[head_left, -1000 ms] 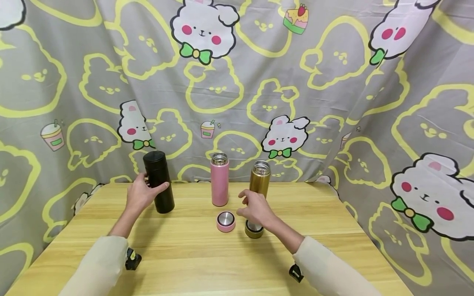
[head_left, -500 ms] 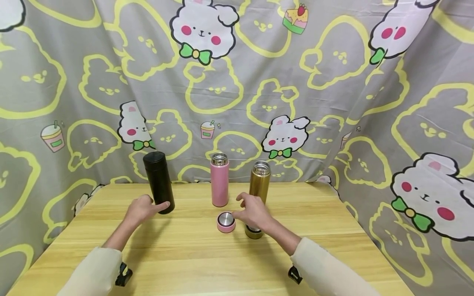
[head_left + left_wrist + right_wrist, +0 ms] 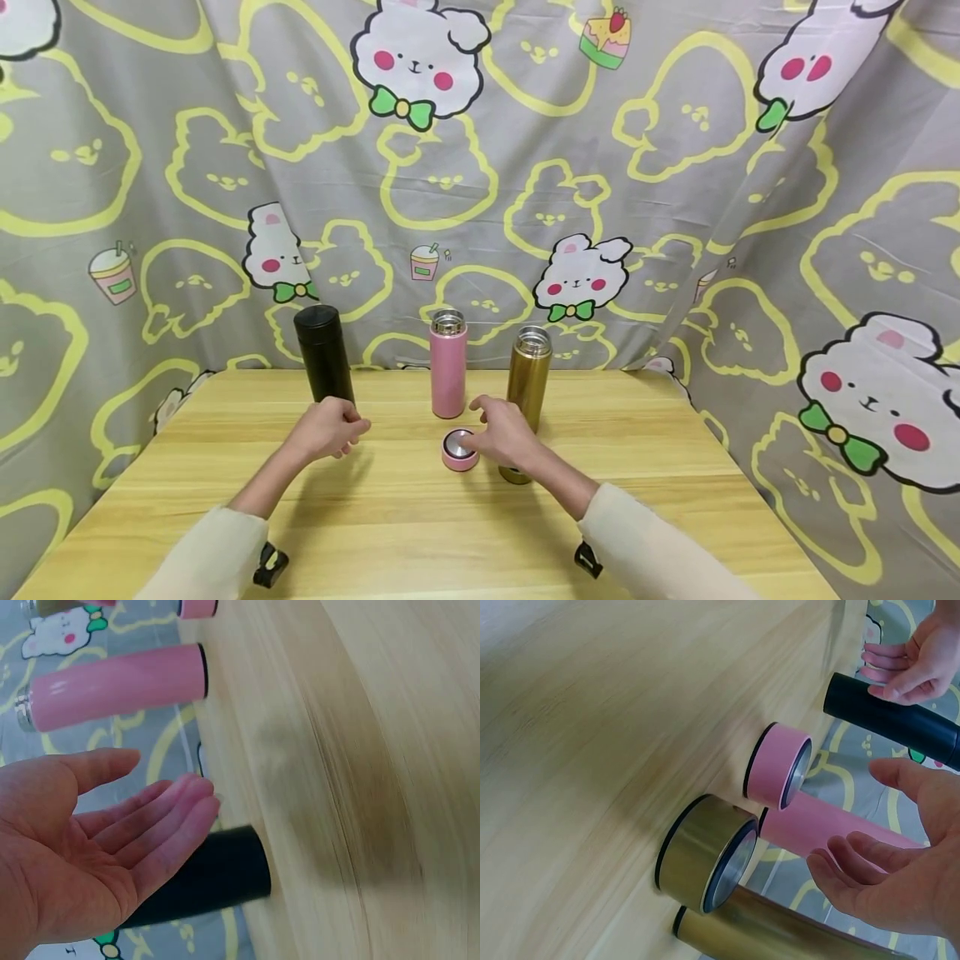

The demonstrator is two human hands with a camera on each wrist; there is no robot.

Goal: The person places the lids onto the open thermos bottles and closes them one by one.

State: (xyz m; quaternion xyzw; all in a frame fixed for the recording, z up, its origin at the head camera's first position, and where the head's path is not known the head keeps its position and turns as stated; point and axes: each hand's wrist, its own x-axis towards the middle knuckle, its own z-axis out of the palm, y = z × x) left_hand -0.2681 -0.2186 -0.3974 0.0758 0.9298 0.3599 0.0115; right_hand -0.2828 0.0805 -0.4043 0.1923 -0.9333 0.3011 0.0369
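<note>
My left hand (image 3: 327, 429) is in front of the black bottle (image 3: 324, 358), which stands upright with its top on. Its fingers are loosely bent and hold nothing, as the left wrist view shows. My right hand (image 3: 506, 433) hovers by the pink lid (image 3: 459, 461), thumb and fingers spread apart with nothing between them. In the head view its thumb overlaps that lid. Beneath this hand, the gold lid (image 3: 705, 851) is partly covered in the head view. Both lids rest with their silvery inner side up. Behind them stand a lidless pink bottle (image 3: 447, 375) and a lidless gold bottle (image 3: 529, 383).
Everything stands on a wood-grain table (image 3: 420, 542). A grey curtain (image 3: 480, 192) with cartoon animals hangs right behind the table and along its sides. The three bottles form a row near the back edge.
My left hand has come off the black bottle, moving down and to the right in front of it. My right hand has shifted slightly left, from the gold lid towards the pink lid.
</note>
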